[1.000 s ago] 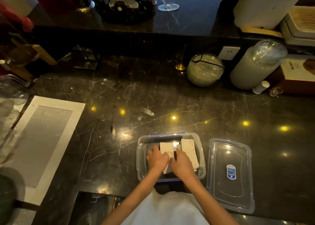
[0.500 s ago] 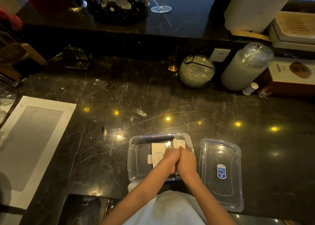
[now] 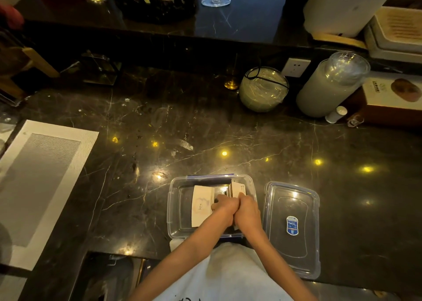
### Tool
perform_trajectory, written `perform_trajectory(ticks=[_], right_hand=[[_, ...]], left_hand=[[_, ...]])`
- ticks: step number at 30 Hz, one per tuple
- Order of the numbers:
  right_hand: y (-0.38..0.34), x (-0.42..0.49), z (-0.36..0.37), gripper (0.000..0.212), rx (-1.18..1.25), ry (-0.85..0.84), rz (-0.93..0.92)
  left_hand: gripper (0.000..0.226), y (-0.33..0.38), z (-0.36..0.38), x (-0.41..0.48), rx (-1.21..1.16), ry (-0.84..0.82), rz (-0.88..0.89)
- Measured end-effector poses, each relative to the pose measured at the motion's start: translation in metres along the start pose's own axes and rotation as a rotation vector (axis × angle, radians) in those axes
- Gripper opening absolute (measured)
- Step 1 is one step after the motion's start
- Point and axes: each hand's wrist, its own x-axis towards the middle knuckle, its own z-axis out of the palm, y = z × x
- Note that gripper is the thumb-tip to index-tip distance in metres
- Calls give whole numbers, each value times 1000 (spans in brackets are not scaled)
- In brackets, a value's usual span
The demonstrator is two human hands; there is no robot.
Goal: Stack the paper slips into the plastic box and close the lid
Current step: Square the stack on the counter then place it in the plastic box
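Observation:
A clear plastic box (image 3: 178, 209) sits open on the dark marble counter near the front edge. White paper slips (image 3: 202, 206) lie inside it, one printed with "love". My left hand (image 3: 225, 206) and my right hand (image 3: 247, 211) are pressed side by side inside the box, fingers closed on the slips and covering the right part of the stack. The edge of another slip (image 3: 238, 187) shows beyond my right hand. The clear lid (image 3: 292, 250) with a blue sticker lies flat to the right of the box.
A grey and white placemat (image 3: 36, 182) lies at the left. At the back right stand a round glass jar (image 3: 262, 88), a tall cylinder container (image 3: 328, 86), a small white bottle (image 3: 335, 114) and a brown box (image 3: 392, 97). A raised ledge runs along the back.
My hands have come together from apart and now press the slips side by side. The slips have gathered toward the middle of the box.

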Motion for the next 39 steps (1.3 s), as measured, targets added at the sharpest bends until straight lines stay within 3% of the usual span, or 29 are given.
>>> perform_trajectory(ticks=[3, 7, 12, 15, 18, 22, 25, 31, 34, 39], right_hand=[[5, -3, 1, 29, 56, 6, -44], [8, -11, 3, 71, 207, 24, -89], [12, -11, 1, 66, 489, 71, -34], [15, -11, 4, 68, 543, 78, -16], [10, -11, 8, 76, 460, 52, 15], [8, -9, 8, 57, 387, 68, -35], [7, -3, 4, 54, 383, 28, -31], [-6, 15, -6, 59, 162, -108, -8], [-10, 20, -10, 67, -97, -161, 4], [-17, 22, -9, 38, -503, -14, -164]], left_hand=[[41, 0, -9, -18, -57, -41, 119], [35, -17, -27, -24, 50, -22, 380], [43, -29, -34, -28, 77, -125, 570], [58, -32, -32, -24, 70, -160, 583], [62, -37, -28, -22, 79, -129, 527], [51, -29, -23, -26, 170, -38, 553], [46, -14, -21, -27, 289, -23, 533], [38, 3, -24, -21, 311, -122, 267], [41, 3, -26, -22, 306, -117, 176], [41, 4, -27, -33, 343, -76, 203]])
